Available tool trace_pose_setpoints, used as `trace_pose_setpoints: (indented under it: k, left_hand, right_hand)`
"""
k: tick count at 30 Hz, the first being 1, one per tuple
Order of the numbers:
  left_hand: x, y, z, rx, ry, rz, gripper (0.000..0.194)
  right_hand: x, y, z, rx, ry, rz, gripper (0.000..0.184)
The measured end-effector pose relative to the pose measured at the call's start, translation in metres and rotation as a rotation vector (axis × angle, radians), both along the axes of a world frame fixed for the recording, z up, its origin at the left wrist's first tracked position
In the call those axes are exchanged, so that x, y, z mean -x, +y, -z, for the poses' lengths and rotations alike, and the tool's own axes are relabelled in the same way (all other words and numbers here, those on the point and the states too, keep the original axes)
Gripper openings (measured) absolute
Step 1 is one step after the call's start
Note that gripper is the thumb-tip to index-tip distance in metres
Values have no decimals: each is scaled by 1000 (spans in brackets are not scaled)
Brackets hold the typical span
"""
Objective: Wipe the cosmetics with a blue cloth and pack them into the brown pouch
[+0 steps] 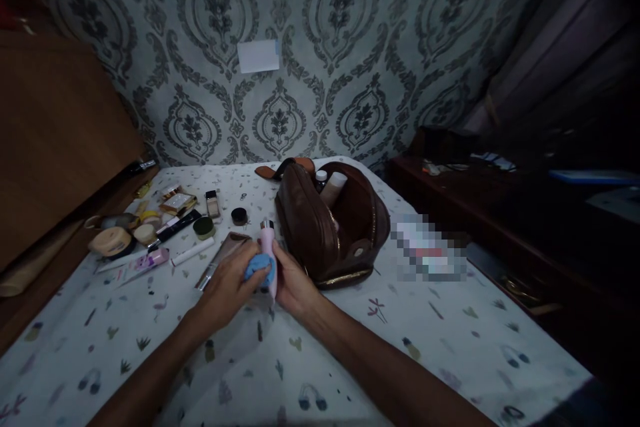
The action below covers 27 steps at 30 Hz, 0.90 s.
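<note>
My right hand is closed around a pale pink tube with a shiny cap end pointing away from me. My left hand grips a blue cloth or sponge and presses it against the side of the tube. Just beyond my left hand lies a brownish flat pouch or packet. Right of my hands stands a brown leather toiletry bag, unzipped, with a white-capped bottle and a pale tube inside.
To the left, several cosmetics lie spread out, among them a round jar, a purple-and-white tube, a white pen-like stick, a green-lidded pot and a small bottle. A blurred-out item rests right of the bag.
</note>
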State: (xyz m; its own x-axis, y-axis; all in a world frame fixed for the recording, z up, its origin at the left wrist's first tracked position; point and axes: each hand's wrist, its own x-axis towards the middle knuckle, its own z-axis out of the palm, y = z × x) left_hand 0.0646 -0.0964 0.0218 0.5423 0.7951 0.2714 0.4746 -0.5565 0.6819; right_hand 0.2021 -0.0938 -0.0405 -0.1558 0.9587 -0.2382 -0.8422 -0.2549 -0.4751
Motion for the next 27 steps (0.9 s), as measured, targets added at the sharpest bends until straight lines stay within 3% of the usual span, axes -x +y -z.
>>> trace_pose_setpoints:
  k: [7,13,19,22,27]
  left_hand:
    - [4,-23,13,-63,52,52,15]
    - [1,10,8,-190,34,-183,16]
    - [4,37,-2,-147,-75,-297,19]
    - [4,28,0,-110,-84,-267,19]
    - [5,-5,6,-35,-48,-185,20]
  right_hand:
    - [-2,-3,-3,19,-45,-16,39]
    - [3,-6,-6,67,-36,-50,25]
    - [2,-12,-9,-19,-148,-51,40]
    - [0,-9,-7,-9,-144,-72,41]
    - [0,-3,0,-8,-78,26,38]
